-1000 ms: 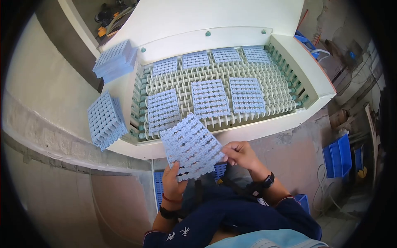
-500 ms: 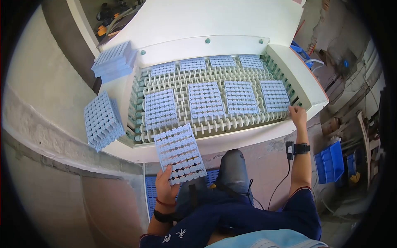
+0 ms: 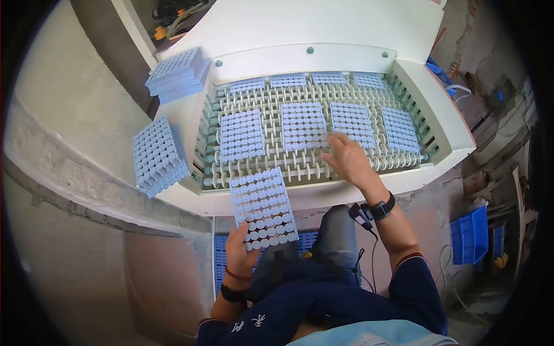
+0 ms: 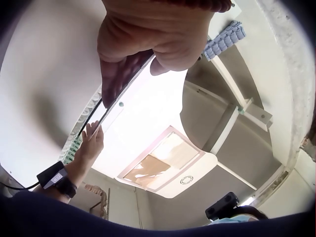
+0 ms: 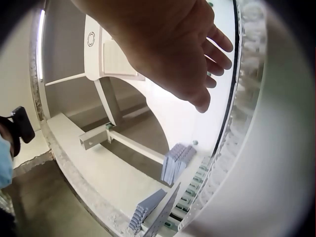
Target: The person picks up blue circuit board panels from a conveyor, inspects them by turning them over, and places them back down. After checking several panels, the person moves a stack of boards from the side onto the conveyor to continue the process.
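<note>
My left hand (image 3: pixel 240 254) grips a light-blue panel (image 3: pixel 264 210), patterned with rows of round discs and dark holes, by its lower left corner, thumb on top. The panel is tilted in front of the machine's front edge. In the left wrist view, the fingers lie beneath the thin panel edge. My right hand (image 3: pixel 351 161) hovers over the front of the roller bed, fingers extended and holding nothing; the right wrist view shows its spread fingers (image 5: pixel 217 52). Its fingertips overlap the corner of a similar panel (image 3: pixel 304 126) in the front row.
The white machine's roller bed (image 3: pixel 300 167) carries a front and a back row of panels. On its left ledge stand a leaning panel stack (image 3: pixel 158 153) and a taller stack (image 3: pixel 178 72). A blue bin (image 3: pixel 468 235) sits at right; a cable hangs from my right wrist.
My right hand went from the held panel to the right end of the bed, then came back left. Another panel now lies at the front row's right end. The left hand keeps its hold.
</note>
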Action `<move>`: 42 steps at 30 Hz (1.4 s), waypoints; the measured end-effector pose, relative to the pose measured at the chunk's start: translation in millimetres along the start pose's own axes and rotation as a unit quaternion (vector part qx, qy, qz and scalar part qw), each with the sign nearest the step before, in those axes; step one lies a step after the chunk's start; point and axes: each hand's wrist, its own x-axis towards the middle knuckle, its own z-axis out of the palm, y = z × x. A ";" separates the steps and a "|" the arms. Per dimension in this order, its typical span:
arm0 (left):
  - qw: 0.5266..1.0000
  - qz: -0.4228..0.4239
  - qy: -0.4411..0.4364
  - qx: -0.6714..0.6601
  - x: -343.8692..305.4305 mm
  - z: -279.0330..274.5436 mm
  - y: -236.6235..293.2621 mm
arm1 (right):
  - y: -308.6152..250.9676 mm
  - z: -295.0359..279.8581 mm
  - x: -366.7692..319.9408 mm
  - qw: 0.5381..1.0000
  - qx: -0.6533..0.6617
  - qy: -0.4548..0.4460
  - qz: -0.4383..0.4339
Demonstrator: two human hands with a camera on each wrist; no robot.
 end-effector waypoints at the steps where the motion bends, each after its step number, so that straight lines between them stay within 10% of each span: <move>1: 1.000 0.004 0.001 -0.001 -0.1 -2.1 1.6 | -2.6 7.3 6.5 1.000 -0.012 -0.021 -0.011; 10: 0.999 -0.034 0.016 -0.037 13.1 -8.8 20.3 | -15.2 29.1 32.7 0.992 -0.058 -0.091 -0.066; 15: 0.997 -0.067 0.001 -0.048 22.7 -25.0 19.1 | -55.0 7.0 -7.8 0.984 0.139 -0.112 -0.008; 17: 0.989 0.018 -0.045 0.137 21.0 -21.2 16.7 | -59.0 22.7 -39.6 0.889 0.391 -0.189 0.145; 23: 0.998 -0.064 0.023 0.016 35.2 -30.7 10.3 | -65.8 43.9 -70.3 0.696 0.578 -0.288 0.314; 42: 0.992 -0.082 -0.067 0.067 52.3 -21.5 15.4 | -42.3 37.0 -73.1 0.707 0.596 -0.184 0.334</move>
